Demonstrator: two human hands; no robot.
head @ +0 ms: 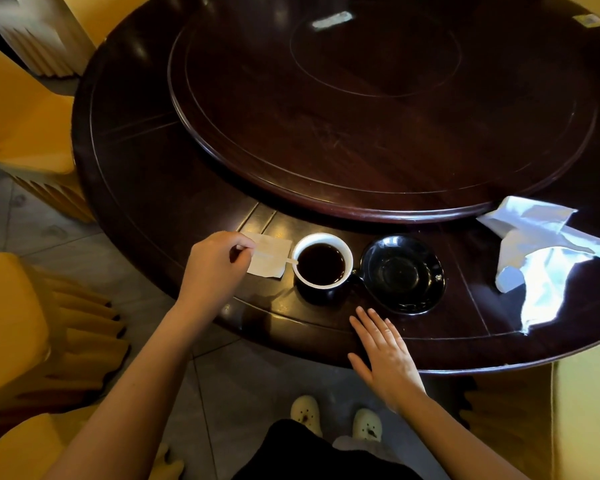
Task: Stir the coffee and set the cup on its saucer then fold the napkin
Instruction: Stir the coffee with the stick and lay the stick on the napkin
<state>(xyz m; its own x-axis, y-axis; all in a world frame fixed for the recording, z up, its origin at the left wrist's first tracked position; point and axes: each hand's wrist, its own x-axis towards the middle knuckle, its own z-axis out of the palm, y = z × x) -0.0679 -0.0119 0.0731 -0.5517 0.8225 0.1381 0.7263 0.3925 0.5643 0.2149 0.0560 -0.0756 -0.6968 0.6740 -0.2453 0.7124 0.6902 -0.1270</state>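
At the near edge of the dark round table [146,188], roughly 6 o'clock of its raised turntable [378,109]: cup [323,265] of black coffee [321,264], white inside, dark outside, standing straight on the bare wood. Just to its 3 o'clock, the black saucer [404,274], nothing on it, handle of the cup reaching to its rim or nearly; whether touching, impossible to tell. At the cup's 9 o'clock, a small pale square of paper [271,252] lying flat, partly under the stick.

Left hand [215,268], fingers curled, thumb and forefinger pinching the far end of a thin pale stirring stick [284,259]; the stick's other end just over the cup's rim at its 9 o'clock side, at or barely above the liquid. Right hand [385,355] spread flat, fingers together and straight, holding nothing, resting on or just over the table edge at the cup's 5 o'clock.

Well off at 3 o'clock from the saucer, the white napkin [548,251], crumpled and loosely open, no fold in it.

By the look of things: stirring either starting or under way, hard to say which from a single view. Still to come: cup onto saucer, a short shift toward 3 o'clock, then the napkin, flattened and folded. Nothing yet finished
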